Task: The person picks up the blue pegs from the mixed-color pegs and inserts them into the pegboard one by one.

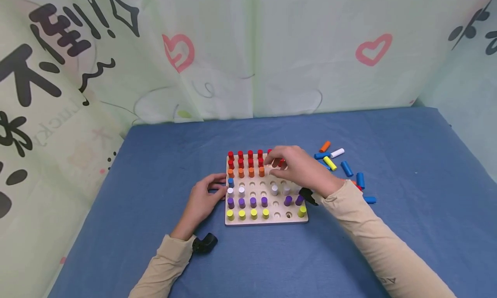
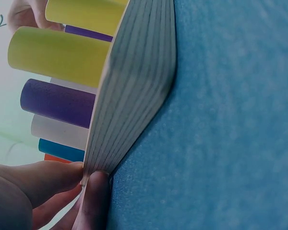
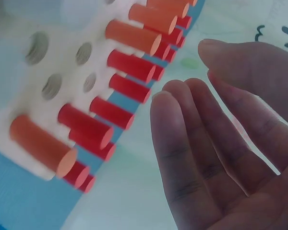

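My left hand [image 1: 202,201] pinches the left edge of the wooden peg board [image 1: 233,221], thumb and fingers [image 2: 93,196] on its rim, steadying it on the blue surface [image 1: 155,168]. My right hand [image 1: 300,168] hovers over the board's far right corner, fingers relaxed and spread, holding nothing, as the right wrist view shows. Board sits mid-surface, rows of red pegs [image 1: 250,155], orange pegs [image 1: 246,173], then white, purple and yellow pegs [image 1: 242,214]; several holes open. Loose pegs [image 1: 347,168] lie to the right. Judgement: pegs are light, stiff, smooth cylinders, likely to roll; best pinched by the upper sides. Board looks rigid and light enough to slide unless braced.
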Action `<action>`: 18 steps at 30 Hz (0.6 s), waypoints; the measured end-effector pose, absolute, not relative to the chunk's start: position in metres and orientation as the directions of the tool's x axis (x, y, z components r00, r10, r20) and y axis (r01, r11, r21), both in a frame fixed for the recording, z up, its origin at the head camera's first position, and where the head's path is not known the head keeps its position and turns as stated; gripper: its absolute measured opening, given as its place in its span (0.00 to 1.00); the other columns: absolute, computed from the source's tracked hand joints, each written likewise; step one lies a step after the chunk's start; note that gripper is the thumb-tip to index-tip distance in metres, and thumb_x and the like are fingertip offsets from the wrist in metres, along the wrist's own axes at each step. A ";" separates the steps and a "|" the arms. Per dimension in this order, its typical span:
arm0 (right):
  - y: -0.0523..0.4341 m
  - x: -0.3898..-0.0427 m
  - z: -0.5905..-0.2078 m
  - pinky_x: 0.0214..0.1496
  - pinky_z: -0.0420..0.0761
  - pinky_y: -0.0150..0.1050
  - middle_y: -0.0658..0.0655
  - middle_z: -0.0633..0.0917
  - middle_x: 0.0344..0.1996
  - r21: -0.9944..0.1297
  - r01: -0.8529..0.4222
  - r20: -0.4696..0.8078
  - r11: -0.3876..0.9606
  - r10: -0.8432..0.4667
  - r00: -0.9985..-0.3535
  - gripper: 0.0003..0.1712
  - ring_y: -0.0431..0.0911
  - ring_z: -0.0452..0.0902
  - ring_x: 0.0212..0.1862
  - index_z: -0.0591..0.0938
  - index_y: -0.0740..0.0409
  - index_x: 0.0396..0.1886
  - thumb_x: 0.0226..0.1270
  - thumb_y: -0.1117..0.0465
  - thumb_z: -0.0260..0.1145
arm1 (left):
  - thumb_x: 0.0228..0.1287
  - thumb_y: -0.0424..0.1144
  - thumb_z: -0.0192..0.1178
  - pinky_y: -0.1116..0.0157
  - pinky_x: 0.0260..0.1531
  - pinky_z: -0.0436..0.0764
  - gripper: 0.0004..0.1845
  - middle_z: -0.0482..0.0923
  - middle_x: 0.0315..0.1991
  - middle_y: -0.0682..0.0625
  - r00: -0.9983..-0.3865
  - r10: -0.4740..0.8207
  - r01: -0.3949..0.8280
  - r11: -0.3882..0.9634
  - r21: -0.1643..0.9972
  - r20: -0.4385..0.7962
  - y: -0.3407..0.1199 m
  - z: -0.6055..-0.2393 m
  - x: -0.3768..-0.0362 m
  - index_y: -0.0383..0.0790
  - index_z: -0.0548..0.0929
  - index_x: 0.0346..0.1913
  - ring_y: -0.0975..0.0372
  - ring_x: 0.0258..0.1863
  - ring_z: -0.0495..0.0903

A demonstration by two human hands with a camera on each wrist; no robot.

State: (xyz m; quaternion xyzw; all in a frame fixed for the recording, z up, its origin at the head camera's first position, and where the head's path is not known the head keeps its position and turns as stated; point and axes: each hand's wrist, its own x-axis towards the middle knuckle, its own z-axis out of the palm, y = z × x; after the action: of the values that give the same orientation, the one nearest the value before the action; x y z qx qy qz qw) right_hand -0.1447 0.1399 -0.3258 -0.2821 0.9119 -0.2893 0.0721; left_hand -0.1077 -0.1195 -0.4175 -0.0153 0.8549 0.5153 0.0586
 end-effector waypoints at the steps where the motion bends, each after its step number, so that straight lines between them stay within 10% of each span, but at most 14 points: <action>1: 0.142 -0.145 -0.327 0.42 0.83 0.40 0.56 0.85 0.41 -0.573 -0.468 0.036 0.673 -0.549 -0.835 0.11 0.46 0.80 0.40 0.86 0.62 0.45 0.61 0.67 0.71 | 0.67 0.35 0.64 0.65 0.39 0.86 0.21 0.82 0.53 0.46 -0.993 0.034 -0.087 0.469 0.879 -0.117 -0.120 -0.418 -0.108 0.40 0.79 0.62 0.59 0.44 0.83; 18: 0.175 -0.146 -0.338 0.44 0.83 0.48 0.57 0.85 0.39 -0.578 -0.444 0.058 0.685 -0.508 -0.859 0.09 0.47 0.81 0.40 0.86 0.62 0.42 0.61 0.69 0.71 | 0.67 0.35 0.63 0.64 0.39 0.86 0.21 0.82 0.53 0.46 -0.991 0.033 -0.097 0.464 0.880 -0.127 -0.120 -0.417 -0.108 0.40 0.79 0.62 0.59 0.44 0.84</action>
State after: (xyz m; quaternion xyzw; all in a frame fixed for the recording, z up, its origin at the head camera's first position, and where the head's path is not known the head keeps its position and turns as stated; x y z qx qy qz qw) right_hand -0.1456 0.1752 -0.3377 -0.2598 0.9162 -0.3002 0.0537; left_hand -0.1078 -0.1198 -0.4174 -0.0188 0.8533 0.5172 0.0631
